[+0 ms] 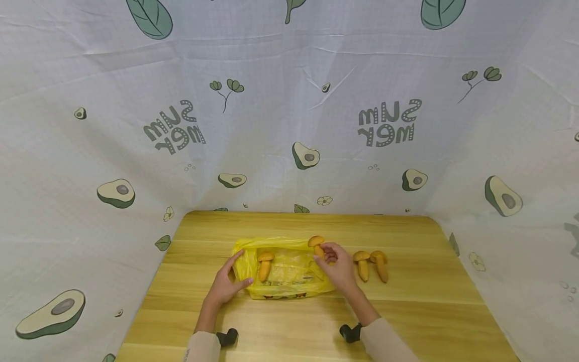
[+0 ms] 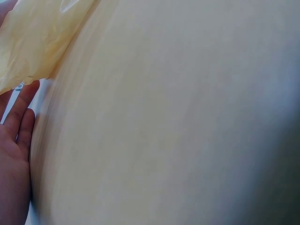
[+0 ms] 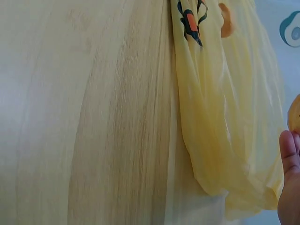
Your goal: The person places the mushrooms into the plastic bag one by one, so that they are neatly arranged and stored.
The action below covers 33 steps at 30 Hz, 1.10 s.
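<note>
A yellow plastic bag point(image 1: 289, 289) lies on the table with its mouth spread wide. Inside it, toward the left, is one orange-brown mushroom point(image 1: 265, 266). My left hand point(image 1: 223, 285) rests at the bag's left end, thumb and index finger spread apart along the rim; in the left wrist view its other fingers point(image 2: 23, 108) stretch out beneath the thin plastic point(image 2: 37, 42). At the bag's right end my right hand point(image 1: 339, 266) pinches a second mushroom point(image 1: 316, 242) by its stem, cap up, over the rim. In the right wrist view only that cap's edge point(image 3: 294, 115) shows.
Two more mushrooms, a nearer one point(image 1: 362, 265) and one beside it point(image 1: 380, 265), lie on the wooden table point(image 1: 289, 327) right of my right hand. A white curtain point(image 1: 271, 125) printed with avocados hangs behind the table and along its sides.
</note>
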Motion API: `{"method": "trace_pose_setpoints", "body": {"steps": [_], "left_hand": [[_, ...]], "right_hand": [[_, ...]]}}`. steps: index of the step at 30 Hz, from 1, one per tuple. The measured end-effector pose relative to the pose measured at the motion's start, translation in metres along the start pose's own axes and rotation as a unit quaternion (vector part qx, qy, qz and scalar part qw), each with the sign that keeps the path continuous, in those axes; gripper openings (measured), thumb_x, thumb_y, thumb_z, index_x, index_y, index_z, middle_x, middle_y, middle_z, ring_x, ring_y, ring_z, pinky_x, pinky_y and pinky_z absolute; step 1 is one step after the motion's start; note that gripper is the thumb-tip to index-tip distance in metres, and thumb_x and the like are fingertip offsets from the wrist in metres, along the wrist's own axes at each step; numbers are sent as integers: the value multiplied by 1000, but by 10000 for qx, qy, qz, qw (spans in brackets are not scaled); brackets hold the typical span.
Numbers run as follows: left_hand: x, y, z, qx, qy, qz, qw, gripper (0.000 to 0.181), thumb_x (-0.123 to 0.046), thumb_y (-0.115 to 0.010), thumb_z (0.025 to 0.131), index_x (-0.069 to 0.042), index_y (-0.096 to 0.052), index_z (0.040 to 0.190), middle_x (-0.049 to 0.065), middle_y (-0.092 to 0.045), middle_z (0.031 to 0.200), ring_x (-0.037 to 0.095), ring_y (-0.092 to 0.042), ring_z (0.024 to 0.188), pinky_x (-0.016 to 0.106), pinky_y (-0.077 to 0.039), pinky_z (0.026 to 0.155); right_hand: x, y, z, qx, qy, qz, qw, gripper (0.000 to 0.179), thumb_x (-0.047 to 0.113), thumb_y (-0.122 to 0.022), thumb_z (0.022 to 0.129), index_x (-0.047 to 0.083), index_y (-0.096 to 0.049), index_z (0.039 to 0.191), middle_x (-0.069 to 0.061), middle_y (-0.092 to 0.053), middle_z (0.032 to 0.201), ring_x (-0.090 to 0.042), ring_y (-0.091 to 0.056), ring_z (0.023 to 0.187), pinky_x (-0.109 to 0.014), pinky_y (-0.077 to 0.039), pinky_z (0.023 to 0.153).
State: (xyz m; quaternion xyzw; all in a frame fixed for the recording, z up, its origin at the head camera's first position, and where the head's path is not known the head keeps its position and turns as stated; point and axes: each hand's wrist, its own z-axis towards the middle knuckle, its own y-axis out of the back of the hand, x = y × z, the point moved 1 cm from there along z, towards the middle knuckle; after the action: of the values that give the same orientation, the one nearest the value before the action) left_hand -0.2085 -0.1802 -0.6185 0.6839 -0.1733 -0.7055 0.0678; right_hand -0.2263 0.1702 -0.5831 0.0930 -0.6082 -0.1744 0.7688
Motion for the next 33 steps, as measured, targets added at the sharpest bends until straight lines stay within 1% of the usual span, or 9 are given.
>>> {"method": "trace_pose_setpoints", "body": {"steps": [3,5,11,12,15,19,25,29,33], "left_hand": [[-13,2,-4,61,23,-44,10000,89,-17,-83,87,-14,-35,161,22,-22,169,47,-13,157,68,-17,124],[-20,4,-7,82,24,-67,9999,88,-17,-83,87,-14,-36,161,22,-23,169,47,-15,157,68,-18,124],[-23,4,-9,71,-11,-150,9999,87,-17,-84,86,-13,-37,160,21,-24,169,48,-15,157,69,-17,123],[-22,3,-8,41,-25,-166,9999,87,-16,-83,86,-14,-37,161,20,-24,169,47,-14,157,69,-16,124],[-5,2,-3,22,-100,-118,9999,88,-18,-84,86,-20,-37,160,18,-25,169,46,-15,157,68,-17,124],[16,1,5,-15,-168,-33,9999,86,-22,-85,85,-28,-40,158,14,-29,169,44,-19,157,67,-21,123],[19,-2,7,-45,-255,-86,9996,85,-19,-85,84,-24,-42,157,19,-30,167,46,-22,156,66,-20,124],[19,-1,7,-60,-159,39,9998,87,-24,-86,84,-28,-40,158,17,-28,168,43,-20,157,64,-21,125],[18,1,6,-51,-121,176,9998,89,-30,-86,85,-31,-38,159,16,-27,169,43,-19,157,63,-21,125]], "right_hand": [[2,-6,-1,-33,-91,84,9999,35,2,-81,87,-8,-67,118,-24,-68,105,-38,-64,92,-22,-56,72],[3,-10,-2,-58,-138,76,9999,35,2,-81,87,-7,-68,117,-23,-68,104,-36,-64,92,-21,-56,72],[1,-15,-3,55,-128,176,9997,34,13,-84,87,3,-70,116,-14,-70,102,-23,-64,91,-18,-56,74],[1,-16,-3,92,-131,258,9995,35,15,-85,87,4,-71,116,-13,-70,103,-23,-64,91,-19,-56,74],[2,-20,-3,152,-176,446,9987,36,14,-85,86,2,-70,117,-16,-69,104,-27,-64,92,-20,-56,74],[3,-26,-3,217,-188,432,9987,37,13,-85,86,2,-70,118,-16,-70,105,-26,-64,91,-20,-56,73],[5,-32,-6,166,-129,352,9992,35,13,-86,84,4,-71,114,-12,-70,102,-21,-65,87,-19,-56,71],[6,-40,-6,200,-36,412,9989,36,14,-86,84,3,-71,115,-12,-71,104,-21,-65,87,-20,-57,71],[7,-51,-5,304,-81,465,9984,36,14,-86,85,4,-70,116,-12,-70,105,-18,-63,87,-20,-57,72]]}}
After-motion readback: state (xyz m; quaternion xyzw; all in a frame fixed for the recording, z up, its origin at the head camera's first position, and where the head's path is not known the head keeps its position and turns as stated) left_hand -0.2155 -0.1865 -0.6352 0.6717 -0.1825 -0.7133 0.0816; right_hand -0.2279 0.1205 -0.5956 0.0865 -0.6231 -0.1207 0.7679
